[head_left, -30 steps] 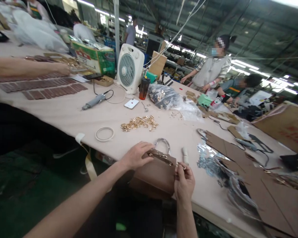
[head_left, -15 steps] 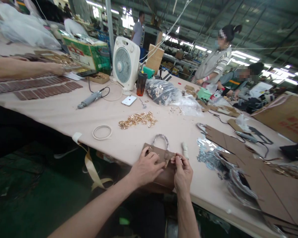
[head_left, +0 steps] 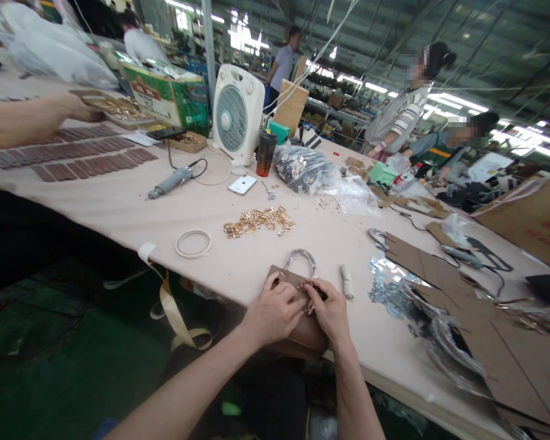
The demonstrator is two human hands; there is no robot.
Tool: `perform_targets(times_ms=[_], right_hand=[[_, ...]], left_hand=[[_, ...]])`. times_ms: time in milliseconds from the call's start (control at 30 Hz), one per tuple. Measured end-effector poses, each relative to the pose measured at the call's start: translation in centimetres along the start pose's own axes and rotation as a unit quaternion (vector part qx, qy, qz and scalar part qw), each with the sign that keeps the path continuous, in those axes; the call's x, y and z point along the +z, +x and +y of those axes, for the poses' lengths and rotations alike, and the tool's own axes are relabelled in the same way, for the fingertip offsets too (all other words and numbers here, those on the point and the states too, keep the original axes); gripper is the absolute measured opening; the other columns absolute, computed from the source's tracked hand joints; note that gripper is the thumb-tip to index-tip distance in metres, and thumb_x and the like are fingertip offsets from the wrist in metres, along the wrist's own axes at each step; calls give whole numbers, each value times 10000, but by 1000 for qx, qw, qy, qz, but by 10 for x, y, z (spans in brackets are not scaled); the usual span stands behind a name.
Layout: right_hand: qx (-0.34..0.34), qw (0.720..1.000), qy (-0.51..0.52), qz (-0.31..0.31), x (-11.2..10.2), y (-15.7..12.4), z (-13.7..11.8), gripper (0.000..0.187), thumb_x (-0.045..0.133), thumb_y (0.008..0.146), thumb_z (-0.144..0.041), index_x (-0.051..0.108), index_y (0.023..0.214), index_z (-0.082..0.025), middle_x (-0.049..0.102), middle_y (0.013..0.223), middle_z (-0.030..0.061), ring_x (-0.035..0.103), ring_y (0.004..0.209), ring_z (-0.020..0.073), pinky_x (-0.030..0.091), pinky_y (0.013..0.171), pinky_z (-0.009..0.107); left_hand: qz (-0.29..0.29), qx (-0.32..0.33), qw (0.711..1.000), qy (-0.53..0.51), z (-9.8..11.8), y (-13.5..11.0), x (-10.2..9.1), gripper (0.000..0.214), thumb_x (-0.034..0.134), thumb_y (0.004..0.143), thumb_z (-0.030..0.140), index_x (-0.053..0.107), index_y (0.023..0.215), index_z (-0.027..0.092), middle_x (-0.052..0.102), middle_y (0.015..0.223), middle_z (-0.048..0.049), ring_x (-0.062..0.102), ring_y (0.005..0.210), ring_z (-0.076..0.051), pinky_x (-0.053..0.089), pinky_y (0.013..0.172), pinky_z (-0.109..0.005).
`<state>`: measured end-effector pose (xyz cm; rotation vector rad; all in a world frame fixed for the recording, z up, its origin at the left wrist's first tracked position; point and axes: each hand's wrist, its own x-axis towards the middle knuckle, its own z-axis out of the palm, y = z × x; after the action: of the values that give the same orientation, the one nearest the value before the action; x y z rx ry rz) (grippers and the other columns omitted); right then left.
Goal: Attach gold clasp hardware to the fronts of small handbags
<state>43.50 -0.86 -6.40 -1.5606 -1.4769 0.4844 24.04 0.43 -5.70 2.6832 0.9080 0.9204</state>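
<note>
A brown leather handbag (head_left: 308, 335) lies on the table edge under my hands, with a curved metal-chain handle (head_left: 300, 260) standing up behind its flap. My left hand (head_left: 272, 315) presses on the flap, fingers spread. Beside it, my right hand (head_left: 330, 311) pinches at a small gold fitting (head_left: 310, 308) on the flap. The fingers hide most of this fitting, and how it is attached cannot be seen. The bag's lower part hangs partly over the table edge.
A loose pile of gold fittings (head_left: 258, 221) and a white ring (head_left: 192, 244) lie beyond my hands. To the right are a white roll (head_left: 347, 282), crumpled foil bags (head_left: 394, 287) and cardboard patterns (head_left: 481, 330). A co-worker's hand (head_left: 76, 108) is at a tray (head_left: 114, 110) at left.
My right hand has moved left, closer to my left hand, and now sits over the flap. The bag has shifted slightly, and the view has turned a little.
</note>
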Motion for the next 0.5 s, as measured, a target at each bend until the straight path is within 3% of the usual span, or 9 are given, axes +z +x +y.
perform_targets(times_ms=[167, 267, 367, 500], right_hand=[[27, 999, 26, 27, 2, -7, 11, 273, 686, 932, -448, 805, 1048, -232, 782, 1114, 93, 702, 1073, 260, 530, 1032, 458], [37, 999, 30, 26, 2, -5, 11, 272, 697, 923, -448, 812, 1042, -232, 783, 1112, 92, 702, 1072, 259, 528, 1035, 456], [36, 999, 26, 20, 2, -3, 10, 273, 711, 915, -454, 815, 1033, -232, 783, 1107, 92, 699, 1065, 259, 530, 1025, 450], [27, 999, 16, 10, 3, -1, 10, 270, 703, 922, -465, 815, 1033, -246, 786, 1090, 87, 693, 1052, 264, 527, 1006, 450]], left_hand=[[26, -45, 998, -27, -6, -3, 5, 183, 554, 988, 208, 716, 1064, 243, 629, 909, -48, 603, 965, -233, 365, 1186, -549], [60, -88, 993, -60, -9, -3, 7, 251, 521, 995, 148, 709, 1130, 244, 622, 907, -52, 604, 951, -230, 481, 1069, -487], [90, -114, 985, -92, -10, -2, 8, 299, 496, 1007, 132, 683, 1218, 232, 635, 991, -78, 600, 1016, -246, 536, 965, -439], [141, -175, 965, -133, -13, 2, 9, 310, 521, 993, 123, 661, 1250, 226, 620, 1181, -106, 575, 1149, -265, 529, 1020, -457]])
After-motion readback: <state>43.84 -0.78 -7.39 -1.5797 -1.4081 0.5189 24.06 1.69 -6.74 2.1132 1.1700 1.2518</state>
